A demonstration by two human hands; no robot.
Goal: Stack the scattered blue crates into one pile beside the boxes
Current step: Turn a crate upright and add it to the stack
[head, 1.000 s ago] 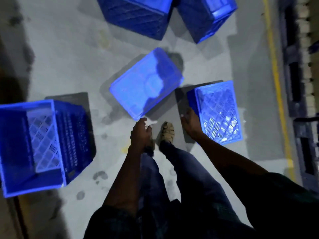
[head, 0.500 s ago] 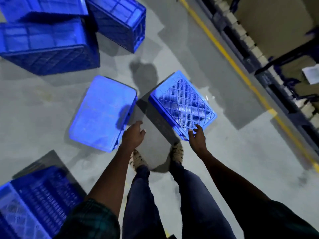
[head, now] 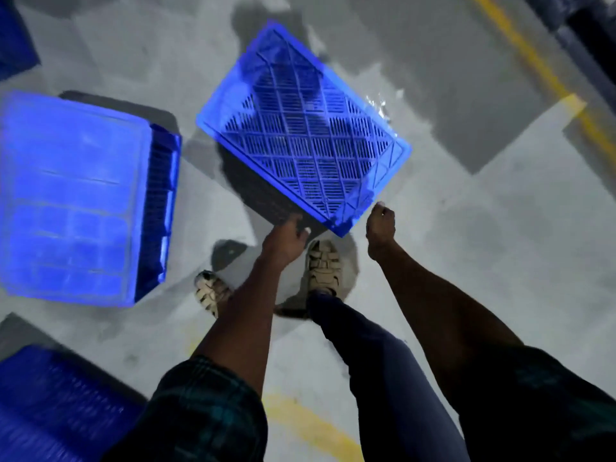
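You've stepped right up since a second ago, so the upturned lattice-bottomed crate [head: 301, 135] now sits between your loosely curled left hand [head: 285, 240] and right hand [head: 380, 226], neither gripping it yet — pickup looks next.

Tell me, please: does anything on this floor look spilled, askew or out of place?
Yes. The lattice-bottomed crate and the solid-bottomed crate lie bottom-up and skewed on the floor, not stacked. A shiny patch, perhaps wet, glints beside the lattice crate's right edge.
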